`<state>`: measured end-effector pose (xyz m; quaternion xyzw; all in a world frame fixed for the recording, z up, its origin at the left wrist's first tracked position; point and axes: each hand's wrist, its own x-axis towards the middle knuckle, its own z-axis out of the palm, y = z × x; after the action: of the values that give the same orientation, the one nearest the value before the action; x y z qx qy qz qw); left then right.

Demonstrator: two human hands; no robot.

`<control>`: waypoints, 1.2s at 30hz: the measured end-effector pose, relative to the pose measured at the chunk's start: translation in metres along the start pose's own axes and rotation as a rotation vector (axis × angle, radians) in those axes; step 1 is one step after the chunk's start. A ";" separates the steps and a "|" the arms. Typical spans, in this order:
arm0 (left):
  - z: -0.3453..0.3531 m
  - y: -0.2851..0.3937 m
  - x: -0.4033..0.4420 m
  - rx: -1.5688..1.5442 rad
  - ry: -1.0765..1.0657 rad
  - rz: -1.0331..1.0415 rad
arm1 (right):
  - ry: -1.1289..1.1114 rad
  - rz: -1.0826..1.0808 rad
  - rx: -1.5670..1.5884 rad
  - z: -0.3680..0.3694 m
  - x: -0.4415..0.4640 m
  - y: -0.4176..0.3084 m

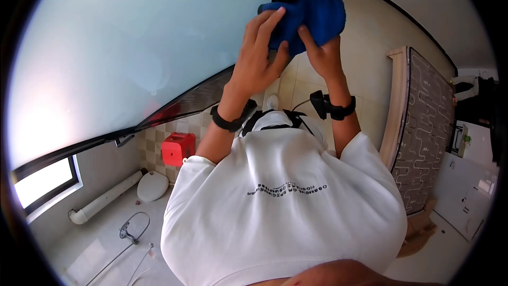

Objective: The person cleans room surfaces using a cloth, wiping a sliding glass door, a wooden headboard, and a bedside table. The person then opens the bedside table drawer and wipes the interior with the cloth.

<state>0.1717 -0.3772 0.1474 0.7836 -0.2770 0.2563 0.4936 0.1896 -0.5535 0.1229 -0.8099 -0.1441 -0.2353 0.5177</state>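
- White short-sleeved fabric shirt (286,217) with dark printed lettering across the chest lies nearest the camera, bare skin showing at its neckline.
- Beyond it both forearms reach forward, each wearing a black wristband.
- Soft, deep-blue folded cloth (317,16) is held up between the two hands, above the pale tiled floor (368,69), in front of a dark upright surface.
- Right hand (324,55): its grip is clamped on the cloth, thumb across the near face, fingers mostly hidden behind.
- Left hand (259,53): fingers and thumb stand apart, touching the cloth's left part; whether this grip pinches it, I cannot tell.
- Large frosted glass panel (137,37) in a dark frame fills the left side, its right edge near the left hand.
- Red plastic stool (178,149) stands beyond the panel's lower edge, on the checkered tile floor (153,140).
- Bed with a grey patterned mattress (423,122) and pale wooden frame borders the pale floor's right edge.
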 end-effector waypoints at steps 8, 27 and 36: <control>0.034 -0.089 -0.096 0.106 -0.339 -0.190 | -0.274 -0.047 -0.570 0.039 -0.063 0.112; 0.012 -0.048 -0.053 0.012 -0.322 -0.364 | -0.218 -0.224 -0.341 0.035 -0.025 0.072; 0.021 -0.061 -0.066 -0.014 -0.531 -0.411 | -0.468 0.203 -0.222 0.014 -0.051 0.102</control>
<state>0.1691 -0.3630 0.0562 0.8592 -0.2338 -0.0637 0.4507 0.1985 -0.5837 0.0128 -0.9041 -0.1513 -0.0029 0.3996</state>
